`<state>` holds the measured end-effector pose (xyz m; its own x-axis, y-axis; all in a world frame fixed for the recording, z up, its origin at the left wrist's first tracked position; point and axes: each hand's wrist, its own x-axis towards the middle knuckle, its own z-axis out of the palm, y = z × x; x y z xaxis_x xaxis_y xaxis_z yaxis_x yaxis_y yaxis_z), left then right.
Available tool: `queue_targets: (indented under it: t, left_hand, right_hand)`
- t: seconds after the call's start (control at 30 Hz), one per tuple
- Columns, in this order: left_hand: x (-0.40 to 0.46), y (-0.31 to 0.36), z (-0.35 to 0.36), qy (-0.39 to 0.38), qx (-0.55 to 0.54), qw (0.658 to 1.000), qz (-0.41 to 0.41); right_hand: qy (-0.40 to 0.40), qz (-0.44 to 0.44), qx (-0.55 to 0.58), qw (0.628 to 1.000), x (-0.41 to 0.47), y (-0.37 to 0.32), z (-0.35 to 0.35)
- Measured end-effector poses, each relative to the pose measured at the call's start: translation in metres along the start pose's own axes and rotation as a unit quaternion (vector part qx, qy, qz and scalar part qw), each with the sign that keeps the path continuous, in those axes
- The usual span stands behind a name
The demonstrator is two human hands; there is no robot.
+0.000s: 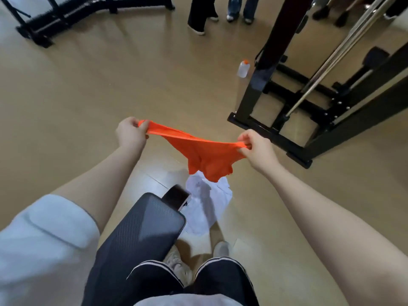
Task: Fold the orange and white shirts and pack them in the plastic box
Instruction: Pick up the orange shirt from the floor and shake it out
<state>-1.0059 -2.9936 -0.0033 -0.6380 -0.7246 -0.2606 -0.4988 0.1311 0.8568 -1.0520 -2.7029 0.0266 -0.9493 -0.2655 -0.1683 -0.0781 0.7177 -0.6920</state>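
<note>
The orange shirt [203,154] hangs in the air in front of me, stretched between both hands and sagging in the middle. My left hand [131,132] pinches its left end, and my right hand [257,146] pinches its right end. Below it, the white shirt [209,204] lies crumpled on the tan floor, partly over the end of a black padded bench [141,230]. No plastic box is in view.
A black metal gym machine frame [309,120] with steel bars stands close on the right. A clear bottle with an orange cap [243,68] stands on the floor beside it. Legs of other people [198,16] are at the top, and another black frame [57,18] is far left.
</note>
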Motion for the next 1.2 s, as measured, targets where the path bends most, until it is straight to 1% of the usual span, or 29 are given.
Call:
queue_targets:
  t: [0.07, 0.13, 0.2, 0.3, 0.4, 0.5, 0.57, 0.7, 0.83, 0.9, 1.0, 1.1, 1.2]
  left_hand:
    - [0.004, -0.04, -0.006, -0.003, 0.026, 0.998, -0.063]
    - [0.004, -0.081, -0.01, 0.005, 0.027, 0.993, -0.111]
    - [-0.005, -0.117, -0.013, 0.016, 0.034, 0.992, -0.121]
    - [-0.023, -0.168, -0.021, 0.027, 0.008, 0.992, -0.123]
    - [-0.042, -0.219, -0.044, 0.072, 0.0, 0.98, -0.188]
    - [-0.067, -0.265, -0.076, 0.121, 0.006, 0.96, -0.251]
    - [-0.087, -0.287, -0.1, 0.155, 0.009, 0.948, -0.278]
    - [-0.12, -0.327, -0.159, 0.196, 0.005, 0.938, -0.287]
    - [-0.154, -0.37, -0.222, 0.193, 0.006, 0.94, -0.282]
    - [-0.17, -0.401, -0.253, 0.196, 0.017, 0.939, -0.282]
    - [-0.188, -0.45, -0.292, 0.192, 0.062, 0.933, -0.298]
    - [-0.201, -0.476, -0.305, 0.173, 0.035, 0.925, -0.337]
    - [-0.221, -0.479, -0.292, 0.116, 0.049, 0.925, -0.359]
  right_hand:
    - [-0.096, 0.007, -0.029, 0.995, -0.012, 0.011, 0.029]
    - [-0.17, 0.022, -0.017, 0.985, -0.023, 0.022, 0.063]
    - [-0.237, 0.038, 0.006, 0.971, -0.033, 0.033, 0.098]
    - [-0.32, 0.051, 0.026, 0.946, -0.052, 0.052, 0.151]
    - [-0.386, 0.053, 0.027, 0.92, -0.079, 0.064, 0.199]
    - [-0.432, 0.059, 0.02, 0.9, -0.113, 0.065, 0.239]
    - [-0.457, 0.049, 0.01, 0.888, -0.138, 0.057, 0.263]
    - [-0.497, 0.015, -0.006, 0.868, -0.195, 0.028, 0.307]
    - [-0.518, -0.034, -0.026, 0.854, -0.265, 0.007, 0.367]
    - [-0.529, -0.043, -0.034, 0.847, -0.303, 0.0, 0.399]
    - [-0.545, -0.04, -0.035, 0.837, -0.36, -0.009, 0.444]
    - [-0.581, -0.02, -0.023, 0.813, -0.406, -0.018, 0.473]
    - [-0.601, -0.044, -0.06, 0.796, -0.426, -0.012, 0.48]
